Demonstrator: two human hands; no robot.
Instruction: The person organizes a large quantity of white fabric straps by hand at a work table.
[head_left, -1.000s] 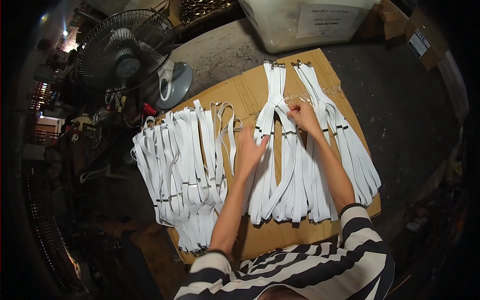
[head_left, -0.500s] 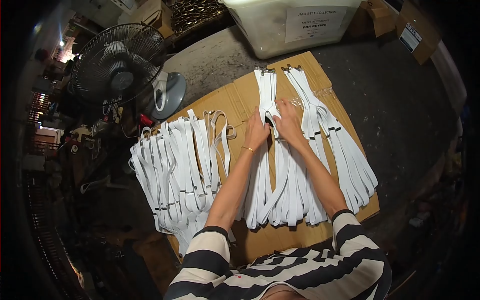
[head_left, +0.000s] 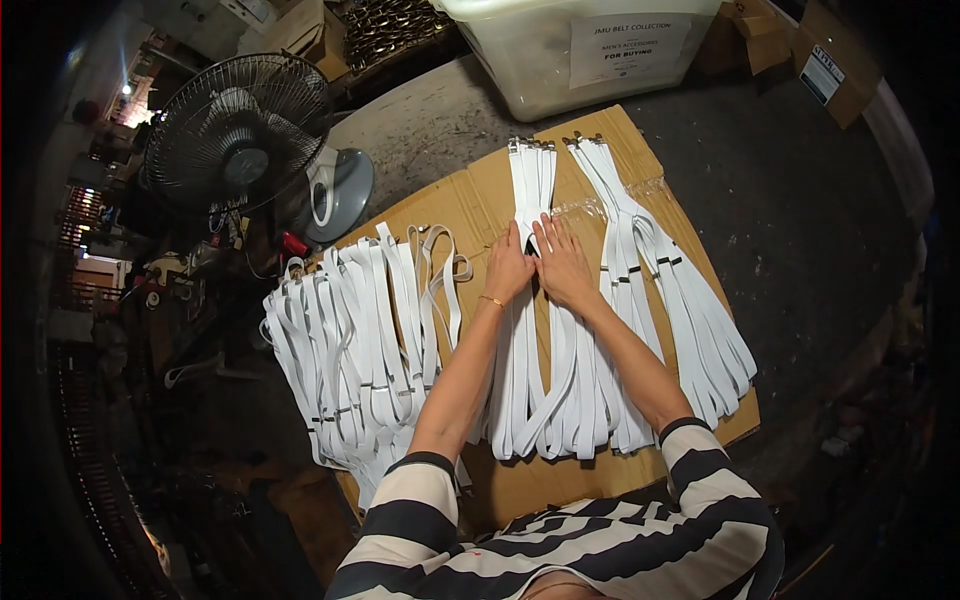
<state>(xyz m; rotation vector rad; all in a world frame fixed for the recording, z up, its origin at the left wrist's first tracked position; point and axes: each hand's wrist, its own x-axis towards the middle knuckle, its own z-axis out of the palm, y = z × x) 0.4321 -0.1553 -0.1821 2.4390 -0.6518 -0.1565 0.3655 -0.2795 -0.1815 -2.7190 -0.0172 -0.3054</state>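
Note:
A stack of white suspenders (head_left: 518, 380) lies lengthwise in front of me, metal clips at the far end and looped straps toward my body. My left hand (head_left: 509, 267) rests on the left side of the stack where its straps join, fingers stretched forward. Against it, my right hand (head_left: 564, 264) lies flat on the right side of that junction, fingers extended. Both thumbs are close together at the dark gap between the straps. My palms hide part of the junction. To the right, another stack of white suspenders (head_left: 626, 222) fans out toward me.
Looser white suspenders (head_left: 345, 345) are piled on the left of the cardboard sheet (head_left: 477, 197). Beyond the sheet stand a fan (head_left: 245, 165) at left and a white plastic bin (head_left: 540, 70) with a paper label. A cardboard box (head_left: 838, 75) sits far right.
My right hand has shifted left, closer to my left hand, and its fingers now lie flat across the strap junction. My left hand has hardly moved.

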